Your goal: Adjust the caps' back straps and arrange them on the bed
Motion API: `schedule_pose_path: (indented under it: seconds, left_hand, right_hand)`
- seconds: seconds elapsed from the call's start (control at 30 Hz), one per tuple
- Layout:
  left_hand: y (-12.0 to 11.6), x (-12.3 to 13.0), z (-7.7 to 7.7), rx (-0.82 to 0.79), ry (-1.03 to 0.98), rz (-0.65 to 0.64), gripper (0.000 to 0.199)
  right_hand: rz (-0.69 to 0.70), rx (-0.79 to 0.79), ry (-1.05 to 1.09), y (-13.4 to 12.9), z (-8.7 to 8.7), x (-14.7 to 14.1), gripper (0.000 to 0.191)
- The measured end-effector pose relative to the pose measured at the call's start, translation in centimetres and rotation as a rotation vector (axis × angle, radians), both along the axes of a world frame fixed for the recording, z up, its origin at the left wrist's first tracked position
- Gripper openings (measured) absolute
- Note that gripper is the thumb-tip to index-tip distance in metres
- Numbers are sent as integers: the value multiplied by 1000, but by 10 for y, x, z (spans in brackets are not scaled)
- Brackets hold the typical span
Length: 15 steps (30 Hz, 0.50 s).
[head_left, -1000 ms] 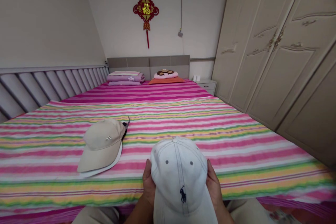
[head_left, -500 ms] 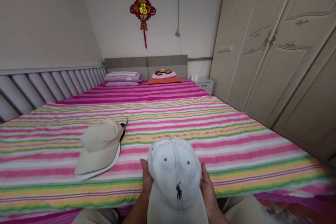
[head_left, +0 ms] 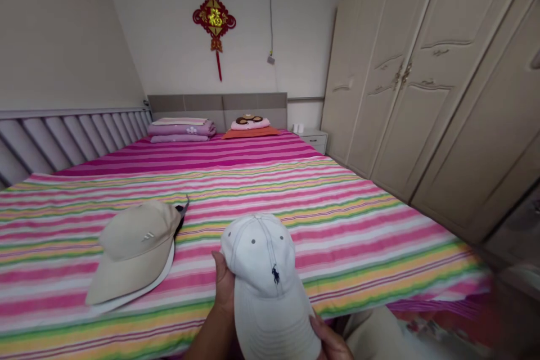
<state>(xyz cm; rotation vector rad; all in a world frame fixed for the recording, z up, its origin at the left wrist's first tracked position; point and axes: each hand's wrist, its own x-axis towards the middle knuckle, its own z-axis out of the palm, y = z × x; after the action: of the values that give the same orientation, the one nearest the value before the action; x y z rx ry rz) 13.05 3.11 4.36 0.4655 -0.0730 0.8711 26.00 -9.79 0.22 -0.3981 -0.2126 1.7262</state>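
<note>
A white baseball cap (head_left: 261, 259) with a dark embroidered horse-and-rider logo is held up over the near edge of the bed, its brim toward me. My left hand (head_left: 223, 287) grips the crown's left side, thumb up, other fingers hidden under the cap. At the brim's right edge, my right hand (head_left: 331, 340) is closed with its thumb on top; its other fingers are mostly out of sight. On the bed to the left lies a beige cap (head_left: 137, 239) with a small stripe logo, stacked on another cap whose white brim (head_left: 126, 298) shows below.
The bed's striped sheet (head_left: 329, 197) spreads out ahead. Folded purple bedding (head_left: 181, 130) and an orange pillow (head_left: 253, 132) sit by the headboard (head_left: 253, 102). A padded rail (head_left: 76, 135) runs along the left, a wardrobe (head_left: 379, 112) along the right, beside a nightstand (head_left: 316, 140).
My right hand has slid from the crown's side down to the brim. The white cap has turned slightly, its brim swinging right. My view has shifted to the right.
</note>
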Motion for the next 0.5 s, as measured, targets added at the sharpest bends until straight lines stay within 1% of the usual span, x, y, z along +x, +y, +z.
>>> schedule_pose_path:
  seconds: [0.13, 0.23, 0.3, 0.37, 0.5]
  left_hand:
    - [-3, 8, -10, 53, 8, -151, 71]
    - [-7, 15, -21, 32, 29, -158, 62]
    - [-8, 16, -32, -14, 73, -160, 57]
    - [-8, 15, -44, -67, 141, -198, 56]
    - [-8, 4, -68, -151, 266, -248, 47]
  right_hand:
    - [-125, -10, 24, 2, 6, 21, 26]
    - [-241, -12, -25, 5, 10, 46, 24]
    - [-304, -24, -63, 10, 12, 67, 21]
    - [-365, -45, -106, 16, 12, 91, 19]
    - [-512, -107, -242, 37, 12, 146, 13]
